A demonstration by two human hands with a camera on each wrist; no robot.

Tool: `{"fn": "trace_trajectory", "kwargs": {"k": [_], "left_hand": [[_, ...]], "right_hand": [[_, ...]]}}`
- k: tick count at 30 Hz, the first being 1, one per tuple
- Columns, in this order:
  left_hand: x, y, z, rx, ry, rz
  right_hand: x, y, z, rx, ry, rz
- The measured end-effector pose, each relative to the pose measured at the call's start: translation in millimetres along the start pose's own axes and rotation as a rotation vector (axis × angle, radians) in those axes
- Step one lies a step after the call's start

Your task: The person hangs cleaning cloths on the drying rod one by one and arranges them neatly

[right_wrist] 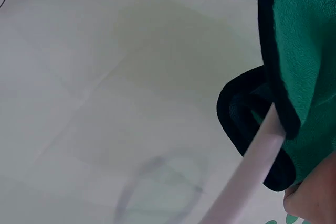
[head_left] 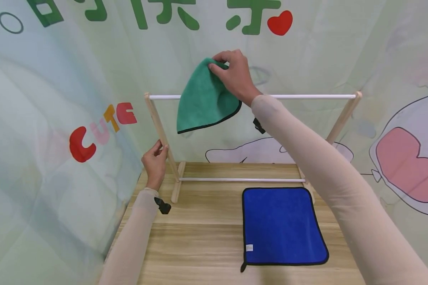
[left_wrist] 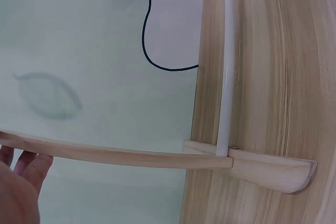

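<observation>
While the counter carries a rack, its left post gripped by the left hand, a blue cloth lies flat, unhung. The green cloth straddles the top bar, pinched by the right hand, seemingly unfinished.

The left sleeve, at seven o'clock in the head view, and the right sleeve, at four, are long, snug, plain pale beige, lightly creased. Black clips sit at the left cuff's four o'clock and right cuff's six.
</observation>
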State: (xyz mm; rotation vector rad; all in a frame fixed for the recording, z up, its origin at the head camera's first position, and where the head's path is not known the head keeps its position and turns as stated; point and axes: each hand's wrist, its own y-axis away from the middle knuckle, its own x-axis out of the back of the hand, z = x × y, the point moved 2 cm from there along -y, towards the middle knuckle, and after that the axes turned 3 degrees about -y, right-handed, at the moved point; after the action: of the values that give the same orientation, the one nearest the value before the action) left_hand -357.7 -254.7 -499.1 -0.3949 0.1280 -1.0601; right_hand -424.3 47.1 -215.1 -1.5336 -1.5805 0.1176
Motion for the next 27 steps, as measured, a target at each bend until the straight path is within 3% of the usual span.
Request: {"fn": "trace_trajectory", "kwargs": {"k": [15, 27], "left_hand": [[0.4, 0.1, 1.1, 0.018, -0.01, 0.0], [4.1, 1.6, 10.9, -0.039, -0.098, 0.012]], "right_hand": [[-9, 13, 22, 0.003, -0.069, -0.038], [-10, 16, 28, -0.002, -0.064, -0.074]]}}
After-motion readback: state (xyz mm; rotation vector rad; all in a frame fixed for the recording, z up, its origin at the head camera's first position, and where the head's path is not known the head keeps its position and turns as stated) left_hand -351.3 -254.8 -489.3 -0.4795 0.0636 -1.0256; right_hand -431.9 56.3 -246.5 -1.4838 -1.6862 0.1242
